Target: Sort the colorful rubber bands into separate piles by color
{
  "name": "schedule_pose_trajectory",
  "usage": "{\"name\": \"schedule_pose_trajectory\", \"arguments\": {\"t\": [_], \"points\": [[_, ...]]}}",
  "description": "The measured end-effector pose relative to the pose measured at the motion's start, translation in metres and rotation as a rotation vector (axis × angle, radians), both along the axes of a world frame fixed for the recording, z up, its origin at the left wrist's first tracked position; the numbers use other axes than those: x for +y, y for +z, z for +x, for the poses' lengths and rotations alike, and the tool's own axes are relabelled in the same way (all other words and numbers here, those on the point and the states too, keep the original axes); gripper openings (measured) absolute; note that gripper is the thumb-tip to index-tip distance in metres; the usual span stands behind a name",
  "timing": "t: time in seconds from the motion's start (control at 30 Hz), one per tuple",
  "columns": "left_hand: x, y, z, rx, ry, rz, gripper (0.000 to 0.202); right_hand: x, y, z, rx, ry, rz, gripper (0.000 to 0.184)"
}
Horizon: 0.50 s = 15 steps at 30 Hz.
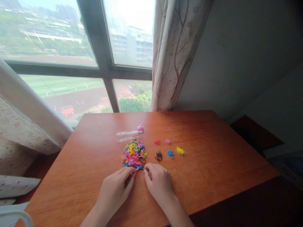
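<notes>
A mixed heap of small coloured loops (134, 154), which look like rubber bands, lies on the wooden table in front of me. My left hand (118, 183) is at the heap's near edge, thumb and forefinger brought together beside a pink loop. Across a small gap, my right hand (159, 179) has its fingers curled in a pinch at the near right edge of the heap. Whatever lies between its fingertips is too small to make out. To the right are separate little groups: red loops (157, 142), pink loops (167, 141), black loops (158, 156), blue loops (170, 154) and yellow loops (180, 151).
Behind the heap lies a clear plastic container (126, 136), with a pink piece (140, 127) at its right end. The wooden table (213, 151) reaches back to a window (101, 63) with a patterned curtain (175, 50). A white curved object (19, 216) shows at lower left.
</notes>
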<state>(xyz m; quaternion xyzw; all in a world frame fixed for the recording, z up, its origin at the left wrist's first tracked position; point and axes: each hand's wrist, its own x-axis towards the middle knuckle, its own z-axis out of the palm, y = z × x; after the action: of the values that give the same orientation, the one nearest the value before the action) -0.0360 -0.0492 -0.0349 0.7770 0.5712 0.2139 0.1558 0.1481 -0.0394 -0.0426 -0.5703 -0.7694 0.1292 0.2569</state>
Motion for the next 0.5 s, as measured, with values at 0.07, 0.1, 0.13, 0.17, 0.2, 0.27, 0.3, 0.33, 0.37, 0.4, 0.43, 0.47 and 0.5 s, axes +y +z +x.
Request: {"name": "schedule_pose_trajectory", "arguments": {"t": [0.07, 0.1, 0.13, 0.17, 0.2, 0.27, 0.3, 0.33, 0.37, 0.4, 0.43, 0.47, 0.5], "points": [[0.0005, -0.0008, -0.0002, -0.005, 0.003, 0.001, 0.02, -0.0002, 0.0, 0.0003, 0.009, 0.002, -0.01, 0.012], [0.0006, -0.0011, -0.0003, -0.009, 0.004, 0.002, 0.02, -0.0004, 0.0, 0.0006, 0.012, 0.005, -0.015, 0.013], [0.0007, -0.0014, -0.0003, -0.012, 0.004, 0.001, 0.02, -0.0005, 0.0001, 0.0009, 0.015, 0.009, -0.02, 0.013], [0.0005, -0.0017, -0.0003, -0.014, 0.003, -0.001, 0.02, -0.0006, 0.0004, 0.0013, 0.017, 0.015, -0.023, 0.013], [0.0003, -0.0019, -0.0002, -0.014, 0.002, -0.004, 0.02, -0.0007, 0.0008, 0.0018, 0.02, 0.023, -0.026, 0.013], [-0.0002, -0.0022, -0.0001, -0.004, -0.001, -0.014, 0.02, -0.001, 0.0021, 0.0028, 0.027, 0.045, -0.032, 0.013], [-0.0004, -0.0022, 0.0, 0.004, -0.002, -0.02, 0.02, -0.0012, 0.0029, 0.0033, 0.031, 0.058, -0.032, 0.013], [-0.0006, -0.0023, 0.0, 0.014, -0.006, -0.025, 0.02, -0.0014, 0.0036, 0.0037, 0.034, 0.071, -0.032, 0.013], [-0.0006, -0.0023, 0.0001, 0.023, -0.01, -0.029, 0.019, -0.0016, 0.0043, 0.0039, 0.038, 0.082, -0.033, 0.013], [-0.0006, -0.0022, 0.0001, 0.031, -0.015, -0.033, 0.019, -0.0016, 0.0047, 0.004, 0.044, 0.088, -0.035, 0.013], [-0.0004, -0.0022, 0.0002, 0.038, -0.02, -0.036, 0.019, -0.0016, 0.0048, 0.0038, 0.051, 0.086, -0.038, 0.013], [-0.0002, -0.0021, 0.0002, 0.043, -0.025, -0.038, 0.019, -0.0014, 0.0047, 0.0033, 0.058, 0.072, -0.041, 0.012], [0.0, -0.0021, 0.0003, 0.047, -0.027, -0.039, 0.02, -0.001, 0.0042, 0.0026, 0.065, 0.05, -0.043, 0.012]]}}
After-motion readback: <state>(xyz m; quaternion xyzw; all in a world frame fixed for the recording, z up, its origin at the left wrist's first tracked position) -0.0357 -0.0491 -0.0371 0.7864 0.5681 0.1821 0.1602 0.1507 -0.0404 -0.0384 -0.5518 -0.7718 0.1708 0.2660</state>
